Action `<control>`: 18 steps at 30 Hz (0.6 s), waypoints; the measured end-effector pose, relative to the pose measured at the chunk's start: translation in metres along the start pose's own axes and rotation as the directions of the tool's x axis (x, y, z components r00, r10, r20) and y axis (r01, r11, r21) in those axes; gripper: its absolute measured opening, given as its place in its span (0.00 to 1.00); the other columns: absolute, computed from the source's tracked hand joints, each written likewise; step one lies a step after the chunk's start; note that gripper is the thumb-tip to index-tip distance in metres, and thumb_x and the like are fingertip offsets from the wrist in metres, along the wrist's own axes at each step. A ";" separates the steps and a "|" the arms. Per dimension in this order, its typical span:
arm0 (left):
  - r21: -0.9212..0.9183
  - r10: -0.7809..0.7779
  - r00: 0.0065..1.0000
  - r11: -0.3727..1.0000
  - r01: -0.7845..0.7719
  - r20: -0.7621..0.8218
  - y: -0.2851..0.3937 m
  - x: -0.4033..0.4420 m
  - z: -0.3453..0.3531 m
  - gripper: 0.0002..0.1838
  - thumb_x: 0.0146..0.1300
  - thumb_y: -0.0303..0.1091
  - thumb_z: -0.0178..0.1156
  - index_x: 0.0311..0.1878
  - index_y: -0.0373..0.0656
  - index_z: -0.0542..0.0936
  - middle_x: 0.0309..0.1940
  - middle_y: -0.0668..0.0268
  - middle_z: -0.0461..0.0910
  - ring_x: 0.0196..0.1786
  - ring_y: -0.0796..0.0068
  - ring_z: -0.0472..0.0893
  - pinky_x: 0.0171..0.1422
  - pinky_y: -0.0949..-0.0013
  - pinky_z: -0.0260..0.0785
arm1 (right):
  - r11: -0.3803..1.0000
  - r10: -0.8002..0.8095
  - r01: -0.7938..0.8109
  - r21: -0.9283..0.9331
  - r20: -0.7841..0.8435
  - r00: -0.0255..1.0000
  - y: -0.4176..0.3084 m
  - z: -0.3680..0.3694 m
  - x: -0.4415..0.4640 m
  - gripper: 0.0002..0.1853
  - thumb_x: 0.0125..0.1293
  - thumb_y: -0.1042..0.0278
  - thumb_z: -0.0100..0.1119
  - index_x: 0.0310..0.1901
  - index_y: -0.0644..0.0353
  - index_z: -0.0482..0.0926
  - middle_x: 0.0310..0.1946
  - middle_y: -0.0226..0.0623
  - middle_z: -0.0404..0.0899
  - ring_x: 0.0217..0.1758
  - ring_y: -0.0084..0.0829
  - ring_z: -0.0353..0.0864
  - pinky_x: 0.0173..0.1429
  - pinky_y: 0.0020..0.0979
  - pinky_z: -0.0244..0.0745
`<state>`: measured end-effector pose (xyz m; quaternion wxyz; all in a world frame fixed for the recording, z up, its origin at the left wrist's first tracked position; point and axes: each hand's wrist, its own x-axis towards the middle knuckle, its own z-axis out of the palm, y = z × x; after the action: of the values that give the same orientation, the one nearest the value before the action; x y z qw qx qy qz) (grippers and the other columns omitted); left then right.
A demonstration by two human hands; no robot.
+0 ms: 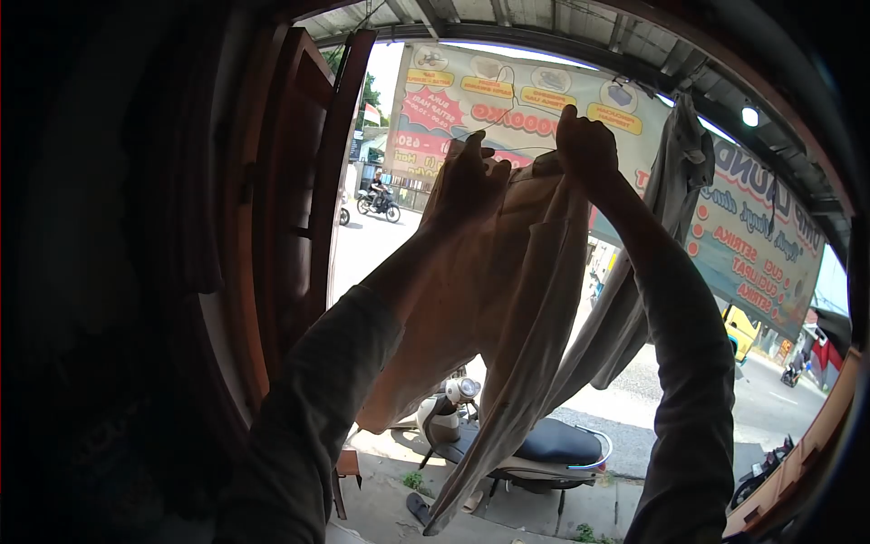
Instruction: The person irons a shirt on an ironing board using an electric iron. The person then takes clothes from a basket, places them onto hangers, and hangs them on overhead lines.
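A light-coloured garment (507, 263) hangs from a thin wire hanger (509, 104) in the middle of the view, its long sleeve trailing down. My left hand (473, 177) is raised at the garment's upper left, fingers bent and pressed around its top edge near the wire. On the other side, my right hand (586, 150) is closed around the garment's upper right, beside the hanger's wire. Just right of my right arm, a grey garment (675, 172) hangs from above.
A parked scooter (553, 444) stands beyond the garment. Printed banners (743, 227) hang under the metal roof. At the left is a dark wooden door (304, 181). A person on a motorcycle (379, 201) is on the street. Sandals (419, 508) lie on the ground.
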<state>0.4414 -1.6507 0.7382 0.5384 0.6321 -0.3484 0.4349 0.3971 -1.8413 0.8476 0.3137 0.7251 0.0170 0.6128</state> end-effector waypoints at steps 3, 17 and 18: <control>0.236 0.263 0.961 0.942 -0.237 -0.089 -0.027 -0.053 -0.043 0.28 0.67 0.35 0.64 0.68 0.38 0.71 0.53 0.53 0.82 0.58 0.53 0.81 0.65 0.53 0.72 | 0.993 -0.110 0.094 -0.072 -0.277 0.955 0.023 0.045 0.076 0.08 0.63 0.72 0.60 0.41 0.64 0.75 0.26 0.48 0.85 0.30 0.47 0.89 0.34 0.44 0.85; 0.746 0.391 0.902 0.653 -0.130 -0.185 -0.192 -0.141 -0.156 0.24 0.64 0.17 0.62 0.63 0.43 0.79 0.57 0.50 0.76 0.58 0.46 0.75 0.64 0.48 0.66 | 0.904 0.424 -0.400 0.153 -0.188 0.886 0.034 0.154 0.326 0.15 0.76 0.63 0.48 0.48 0.62 0.82 0.44 0.53 0.88 0.49 0.52 0.90 0.51 0.49 0.87; 0.745 0.392 0.901 0.654 -0.131 -0.185 -0.190 -0.143 -0.154 0.24 0.64 0.17 0.62 0.63 0.43 0.79 0.57 0.50 0.76 0.58 0.46 0.75 0.64 0.48 0.66 | 0.903 0.425 -0.401 0.152 -0.190 0.885 0.035 0.164 0.329 0.15 0.76 0.63 0.48 0.48 0.62 0.82 0.44 0.53 0.88 0.49 0.52 0.90 0.51 0.49 0.87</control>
<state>0.5329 -1.4695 0.5403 0.2297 0.6507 -0.1444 0.7092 0.6140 -1.8056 1.1447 0.1323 0.6564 -0.0701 0.7394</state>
